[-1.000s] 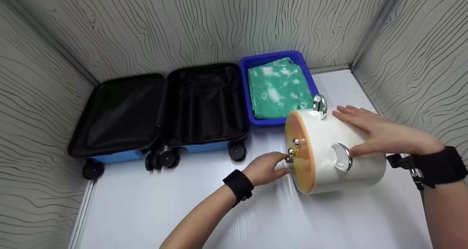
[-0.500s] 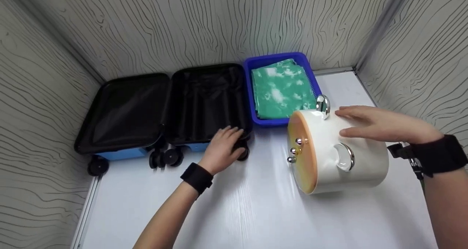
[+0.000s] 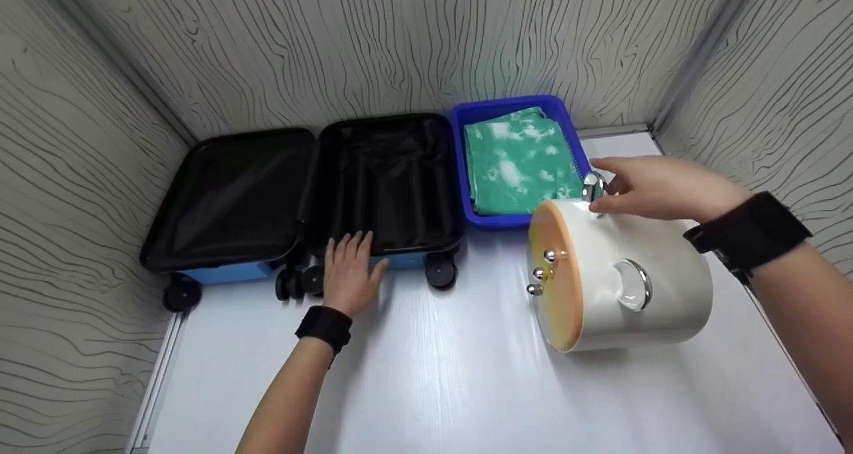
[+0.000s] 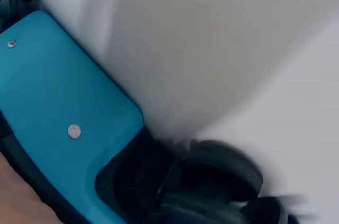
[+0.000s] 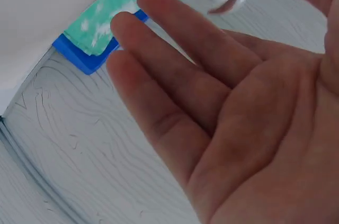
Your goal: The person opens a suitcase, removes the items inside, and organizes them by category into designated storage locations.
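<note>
A white, rounded container [image 3: 640,274] lies on the table at the right in the head view. Its orange-rimmed front [image 3: 556,294] faces left and carries several small chrome knobs. My right hand [image 3: 656,186] is over its top, with the thumb and a finger by the upper chrome handle [image 3: 593,187]. In the right wrist view three fingers [image 5: 164,86] extend loosely, apart from the handle. An open suitcase [image 3: 386,181] with black insides and blue shell stands at the left. My left hand [image 3: 350,277] reaches over its near edge, fingers straight; the left wrist view shows only part of that hand.
A blue basket [image 3: 500,222] holding folded green-and-white cloth [image 3: 520,161] stands between the suitcase and the white container. Black wheels [image 3: 441,272] stick out at the suitcase's near side. Wood-patterned walls [image 3: 373,41] enclose the white table [image 3: 433,374].
My left hand has left the container's knobs and moved left to the suitcase's near edge. My right hand has shifted from the container's side up to the upper chrome handle.
</note>
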A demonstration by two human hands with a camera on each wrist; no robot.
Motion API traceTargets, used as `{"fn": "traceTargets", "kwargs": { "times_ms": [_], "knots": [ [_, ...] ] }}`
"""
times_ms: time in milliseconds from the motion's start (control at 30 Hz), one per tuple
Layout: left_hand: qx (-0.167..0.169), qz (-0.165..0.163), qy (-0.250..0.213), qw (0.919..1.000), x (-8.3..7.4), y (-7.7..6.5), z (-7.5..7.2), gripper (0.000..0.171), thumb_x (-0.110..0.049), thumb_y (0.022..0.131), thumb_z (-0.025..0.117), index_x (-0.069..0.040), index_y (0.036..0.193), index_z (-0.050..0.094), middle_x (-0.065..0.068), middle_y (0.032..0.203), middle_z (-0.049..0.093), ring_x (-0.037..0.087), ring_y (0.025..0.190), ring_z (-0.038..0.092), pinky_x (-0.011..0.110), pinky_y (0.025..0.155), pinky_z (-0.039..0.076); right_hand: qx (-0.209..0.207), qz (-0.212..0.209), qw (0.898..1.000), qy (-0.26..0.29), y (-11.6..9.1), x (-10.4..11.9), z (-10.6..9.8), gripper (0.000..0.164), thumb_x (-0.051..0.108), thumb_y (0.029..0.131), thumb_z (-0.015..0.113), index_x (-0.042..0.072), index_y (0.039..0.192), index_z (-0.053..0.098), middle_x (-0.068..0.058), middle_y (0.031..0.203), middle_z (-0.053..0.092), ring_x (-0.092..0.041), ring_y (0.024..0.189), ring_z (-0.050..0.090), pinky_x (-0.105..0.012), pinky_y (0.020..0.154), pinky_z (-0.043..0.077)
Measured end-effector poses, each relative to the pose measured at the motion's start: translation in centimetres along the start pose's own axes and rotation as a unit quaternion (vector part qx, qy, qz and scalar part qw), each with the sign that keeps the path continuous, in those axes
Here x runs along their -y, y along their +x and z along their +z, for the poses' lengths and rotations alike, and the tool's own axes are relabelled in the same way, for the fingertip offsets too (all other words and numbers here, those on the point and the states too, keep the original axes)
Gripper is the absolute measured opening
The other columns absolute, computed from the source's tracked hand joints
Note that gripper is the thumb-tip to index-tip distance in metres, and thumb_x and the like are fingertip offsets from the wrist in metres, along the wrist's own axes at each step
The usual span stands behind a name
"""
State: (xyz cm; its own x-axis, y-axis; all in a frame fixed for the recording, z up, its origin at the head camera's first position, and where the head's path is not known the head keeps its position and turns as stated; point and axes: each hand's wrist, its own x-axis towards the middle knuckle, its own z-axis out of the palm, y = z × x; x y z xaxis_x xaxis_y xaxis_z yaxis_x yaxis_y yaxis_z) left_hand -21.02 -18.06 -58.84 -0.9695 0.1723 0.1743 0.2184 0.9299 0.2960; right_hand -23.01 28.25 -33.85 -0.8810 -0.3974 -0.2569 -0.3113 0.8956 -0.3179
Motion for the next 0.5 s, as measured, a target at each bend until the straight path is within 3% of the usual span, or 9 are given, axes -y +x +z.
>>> {"fn": "traceTargets", "kwargs": {
  "times_ms": [133,267,367,500],
  "knots": [
    [-0.018,0.005,-0.009,0.9998,0.1,0.0,0.3,0.064,-0.047,0.104,0.055,-0.006,0.153,0.046,0.019,0.154,0.045,0.039,0.146,0.033,0.052,0.124,0.005,-0.022,-0.015,0.998,-0.061,1.0,1.1,0.3,0.061,0.028,0.091,0.077,0.001,0.142,0.056,-0.016,0.115,0.071,-0.034,0.105,0.066,-0.060,0.086,0.051],
    [-0.018,0.004,-0.014,0.9997,0.1,-0.1,0.3,0.062,-0.045,0.104,0.057,-0.007,0.151,0.049,0.018,0.153,0.047,0.039,0.145,0.034,0.051,0.124,0.005,-0.038,-0.021,0.996,-0.081,1.4,1.3,0.5,0.043,0.021,0.087,0.080,0.000,0.121,0.066,-0.010,0.099,0.071,-0.031,0.090,0.065,-0.057,0.076,0.052],
    [-0.020,0.010,-0.019,0.9996,0.2,-0.2,0.3,0.061,-0.044,0.104,0.058,-0.007,0.150,0.050,0.018,0.152,0.047,0.040,0.145,0.035,0.052,0.123,0.006,-0.042,-0.026,0.995,-0.084,1.5,1.2,0.4,0.038,0.019,0.085,0.082,-0.001,0.113,0.066,-0.010,0.094,0.071,-0.030,0.085,0.065,-0.056,0.072,0.052],
    [-0.022,0.016,-0.021,0.9994,0.3,-0.3,0.4,0.061,-0.045,0.103,0.059,-0.006,0.150,0.051,0.018,0.152,0.048,0.040,0.144,0.035,0.053,0.123,0.007,-0.040,-0.029,0.995,-0.089,1.5,1.1,0.3,0.041,0.016,0.083,0.082,-0.003,0.115,0.065,-0.015,0.096,0.071,-0.035,0.087,0.067,-0.058,0.076,0.052]
  ]
}}
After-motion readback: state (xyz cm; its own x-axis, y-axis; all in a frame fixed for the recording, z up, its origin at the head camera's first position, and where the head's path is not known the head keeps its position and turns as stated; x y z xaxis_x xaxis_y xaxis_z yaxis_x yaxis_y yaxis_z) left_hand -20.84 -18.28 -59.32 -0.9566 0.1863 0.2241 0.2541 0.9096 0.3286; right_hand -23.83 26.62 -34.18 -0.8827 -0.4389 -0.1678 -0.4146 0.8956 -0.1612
